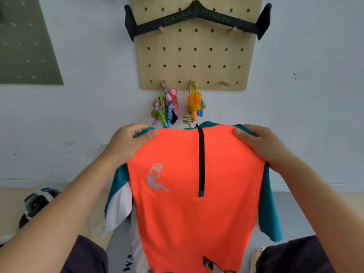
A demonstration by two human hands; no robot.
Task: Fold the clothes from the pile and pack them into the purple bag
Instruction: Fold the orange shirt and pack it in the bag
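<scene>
- While I hold it up in front of me, the orange jersey (189, 194) hangs flat and open, its front toward me, between my two raised arms.
- My left hand (126, 142) grips the jersey's left shoulder, thumb pressed on the orange front and the other fingers (137, 127) curled over the top edge.
- My right hand (262, 142) grips the right shoulder the same way, thumb on the front, fingers wrapped behind the teal edge.
- Down the middle of the chest runs a black zipper strip (201, 160), and a silver figure logo (156, 178) sits to its left.
- Teal sleeves (268, 209) hang at both sides; on the left side a white panel (118, 209) shows beside the teal.
- Behind the jersey, on the white wall, a wooden pegboard (194, 56) carries a black handle bar (198, 15) near its top.
- Two bunches of coloured jump ropes (165, 109) hang from pegs at the pegboard's lower edge, just above the jersey's collar.
- At the upper left, a grey-green pegboard (25, 46) is on the same wall.
- A black and grey shoe (37, 201) lies on the floor at the left, beside my left forearm.
</scene>
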